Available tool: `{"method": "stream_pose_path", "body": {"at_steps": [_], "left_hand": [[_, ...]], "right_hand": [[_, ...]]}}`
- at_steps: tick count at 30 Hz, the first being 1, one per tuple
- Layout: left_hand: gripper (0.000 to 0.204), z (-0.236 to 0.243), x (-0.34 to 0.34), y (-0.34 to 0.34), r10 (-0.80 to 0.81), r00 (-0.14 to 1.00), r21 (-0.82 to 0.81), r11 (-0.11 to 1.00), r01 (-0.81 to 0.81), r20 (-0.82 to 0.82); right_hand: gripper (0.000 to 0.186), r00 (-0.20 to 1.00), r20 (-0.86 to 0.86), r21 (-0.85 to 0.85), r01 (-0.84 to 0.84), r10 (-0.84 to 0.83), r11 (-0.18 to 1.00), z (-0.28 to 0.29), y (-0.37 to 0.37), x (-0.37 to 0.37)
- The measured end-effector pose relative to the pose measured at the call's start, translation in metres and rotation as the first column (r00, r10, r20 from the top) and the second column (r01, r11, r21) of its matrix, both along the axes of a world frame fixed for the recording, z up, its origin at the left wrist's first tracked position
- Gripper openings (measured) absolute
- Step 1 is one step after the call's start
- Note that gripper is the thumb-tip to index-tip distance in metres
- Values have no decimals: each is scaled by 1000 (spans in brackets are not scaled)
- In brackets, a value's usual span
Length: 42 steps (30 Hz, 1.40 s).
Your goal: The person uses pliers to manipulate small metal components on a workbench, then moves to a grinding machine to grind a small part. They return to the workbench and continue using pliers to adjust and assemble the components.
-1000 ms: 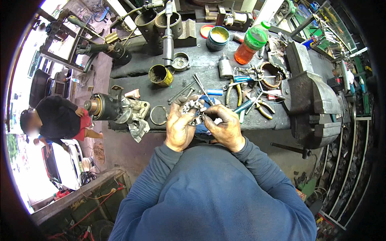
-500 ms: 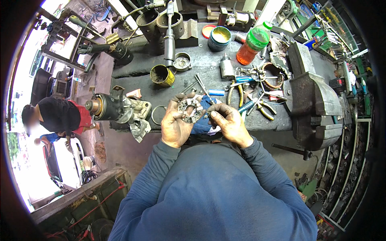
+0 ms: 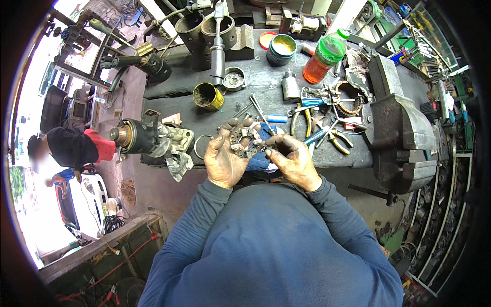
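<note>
A round metal brush holder [image 3: 237, 137], ring-shaped with small blocks around it, rests in my left hand [image 3: 225, 166]. My left fingers curl behind its far edge and the thumb is at its left side. Close against its right rim, my right hand [image 3: 297, 165] pinches thumb and forefinger together. A small dark piece shows at those fingertips, too small to name. Beneath the hands lies a blue cloth [image 3: 260, 162]. To the left stands a starter motor [image 3: 140, 137] with a copper commutator, and a thin metal ring [image 3: 200, 148] lies beside it.
Pliers [image 3: 339, 143], screwdrivers [image 3: 316, 136] and a copper-wound ring [image 3: 350, 97] lie on the bench's right side. A large vise [image 3: 401, 140] bounds it. Farther back stand a yellow can [image 3: 208, 97], a grease tub [image 3: 281, 50] and a bottle of red liquid [image 3: 322, 61]. Another person [image 3: 71, 146] is far left.
The brush holder has tilted in my left hand, and my right fingertips have come up against its rim. The whole view has shifted slightly. The far person has moved a little left.
</note>
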<state>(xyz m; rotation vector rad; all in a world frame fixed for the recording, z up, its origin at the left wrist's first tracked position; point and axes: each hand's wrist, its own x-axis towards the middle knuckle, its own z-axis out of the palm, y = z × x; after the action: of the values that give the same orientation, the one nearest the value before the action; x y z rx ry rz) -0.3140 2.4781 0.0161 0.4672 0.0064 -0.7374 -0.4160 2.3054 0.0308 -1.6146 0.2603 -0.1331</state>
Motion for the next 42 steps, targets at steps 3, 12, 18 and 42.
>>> {"method": "stream_pose_path", "body": {"at_steps": [3, 12, 18, 42], "left_hand": [[62, 2, -1, 1, 5, 1000, 36, 999, -4, -11], [65, 1, 0, 1, -12, 998, 28, 1000, 13, -60], [68, 0, 1, 2, -54, 997, 3, 999, 54, -59], [53, -11, 5, 5, -238, 970, 187, 952, 241, -38]], "right_hand": [[20, 994, 102, -86, 50, -41, 995, -5, 4, 0], [19, 970, 239, -344, 49, 37, 938, -1, 2, 4], [20, 954, 297, -361, 76, 37, 929, -4, -2, 6], [25, 937, 345, -365, 73, 62, 928, 1, -7, 11]]}}
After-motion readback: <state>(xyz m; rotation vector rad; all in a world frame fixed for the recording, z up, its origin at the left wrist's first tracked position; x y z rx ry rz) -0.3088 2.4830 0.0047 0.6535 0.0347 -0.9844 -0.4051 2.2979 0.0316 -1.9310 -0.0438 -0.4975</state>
